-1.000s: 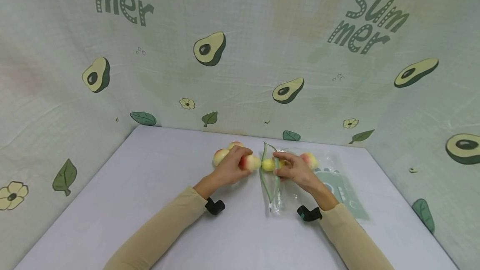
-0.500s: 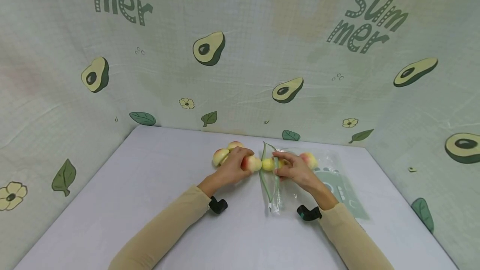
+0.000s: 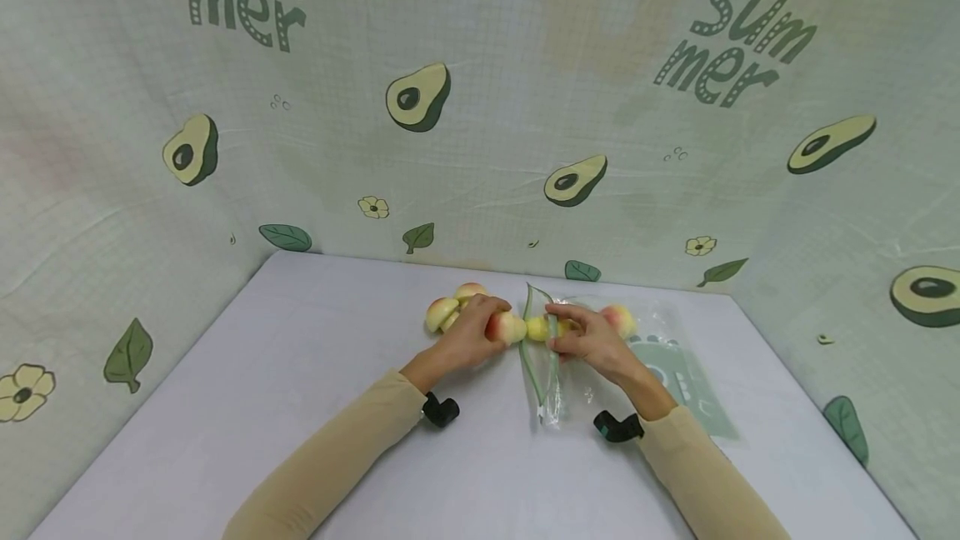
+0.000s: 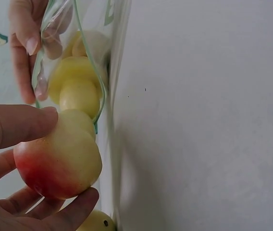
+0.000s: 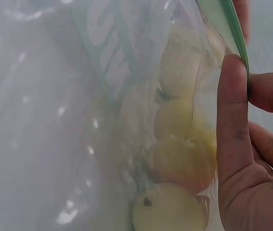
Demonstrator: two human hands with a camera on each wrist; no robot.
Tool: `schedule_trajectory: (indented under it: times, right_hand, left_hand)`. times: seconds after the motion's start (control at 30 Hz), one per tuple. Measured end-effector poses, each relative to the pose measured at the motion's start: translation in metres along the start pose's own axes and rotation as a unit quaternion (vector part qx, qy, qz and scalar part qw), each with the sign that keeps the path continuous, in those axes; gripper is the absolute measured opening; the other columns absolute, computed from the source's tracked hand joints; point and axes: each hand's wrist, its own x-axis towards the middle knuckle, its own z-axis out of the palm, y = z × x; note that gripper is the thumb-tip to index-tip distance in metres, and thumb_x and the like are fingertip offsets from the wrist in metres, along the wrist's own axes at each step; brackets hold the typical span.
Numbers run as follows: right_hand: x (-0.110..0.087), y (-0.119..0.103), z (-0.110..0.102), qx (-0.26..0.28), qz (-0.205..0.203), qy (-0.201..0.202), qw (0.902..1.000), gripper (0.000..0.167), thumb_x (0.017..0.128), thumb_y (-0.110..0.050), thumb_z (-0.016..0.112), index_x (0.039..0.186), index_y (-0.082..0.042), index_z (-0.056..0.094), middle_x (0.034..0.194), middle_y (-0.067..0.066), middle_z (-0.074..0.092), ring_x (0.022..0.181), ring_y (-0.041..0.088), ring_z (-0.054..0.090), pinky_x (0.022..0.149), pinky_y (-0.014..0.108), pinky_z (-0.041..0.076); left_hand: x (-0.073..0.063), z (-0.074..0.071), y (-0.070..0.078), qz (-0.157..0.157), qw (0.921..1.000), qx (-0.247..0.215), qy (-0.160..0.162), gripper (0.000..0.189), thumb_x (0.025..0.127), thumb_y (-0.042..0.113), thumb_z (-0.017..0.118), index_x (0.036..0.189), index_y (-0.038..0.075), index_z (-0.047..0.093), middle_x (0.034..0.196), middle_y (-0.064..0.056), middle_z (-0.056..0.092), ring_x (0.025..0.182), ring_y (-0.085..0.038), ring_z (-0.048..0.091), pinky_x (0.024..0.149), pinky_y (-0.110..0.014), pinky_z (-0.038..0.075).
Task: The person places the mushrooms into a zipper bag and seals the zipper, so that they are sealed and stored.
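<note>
My left hand [image 3: 467,338] grips a pear [image 4: 62,159], yellow with a red blush, thumb on one side and fingers beneath. Its narrow end points into the mouth of a clear zip bag [image 3: 531,373] with a green edge. Right at that end, inside the bag, is a yellow pear [image 4: 79,94]. The bag's upper edge is pinched between thumb and fingers of my right hand [image 3: 594,342], holding the mouth apart. Through the film in the right wrist view, a pear [image 5: 167,209] with a dark spot shows, along with others blurred by the plastic.
Left of the bag, several more pears [image 3: 441,314] lie on the white table [image 3: 337,340], partly hidden by my left hand. A blushed pear [image 3: 619,321] sits deeper in the bag. A patterned cloth [image 3: 487,148] stands behind the table and along its sides.
My left hand has moved slightly right with its pear, bringing it against the bag's mouth and the pear inside. The right hand and the bag have stayed in place.
</note>
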Motion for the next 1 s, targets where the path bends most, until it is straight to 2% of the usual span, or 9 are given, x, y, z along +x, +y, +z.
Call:
schedule_trajectory:
  times: [0.5, 0.83, 1.0]
  right_hand:
    - [-0.001, 0.000, 0.000, -0.001, 0.002, -0.006, 1.0000, 0.065, 0.082, 0.000, 0.071, 0.140, 0.004, 0.042, 0.138, 0.022, 0.042, 0.074, 0.013, 0.061, 0.067, 0.034, 0.057]
    - [0.000, 0.000, -0.001, -0.007, -0.002, -0.005, 1.0000, 0.064, 0.082, 0.000, 0.071, 0.140, 0.004, 0.042, 0.126, 0.027, 0.048, 0.075, 0.015, 0.061, 0.066, 0.034, 0.057]
    - [0.000, -0.001, -0.001, -0.008, 0.003, -0.001, 1.0000, 0.065, 0.083, 0.000, 0.071, 0.140, 0.003, 0.042, 0.134, 0.024, 0.046, 0.075, 0.014, 0.061, 0.066, 0.033, 0.056]
  left_hand:
    - [0.005, 0.011, 0.000, 0.000, 1.0000, -0.002, -0.010, 0.054, 0.077, 0.009, 0.078, 0.125, 0.007, 0.054, 0.123, -0.014, 0.047, 0.110, -0.024, 0.050, 0.097, -0.034, 0.042]
    - [0.007, 0.015, 0.003, -0.004, 0.9999, 0.005, -0.015, 0.054, 0.077, 0.009, 0.077, 0.126, 0.009, 0.054, 0.123, -0.012, 0.047, 0.112, -0.023, 0.049, 0.098, -0.033, 0.041]
    - [0.007, 0.017, 0.003, 0.001, 0.9998, 0.010, -0.016, 0.053, 0.077, 0.010, 0.076, 0.125, 0.009, 0.054, 0.122, -0.012, 0.048, 0.111, -0.022, 0.049, 0.098, -0.033, 0.041]
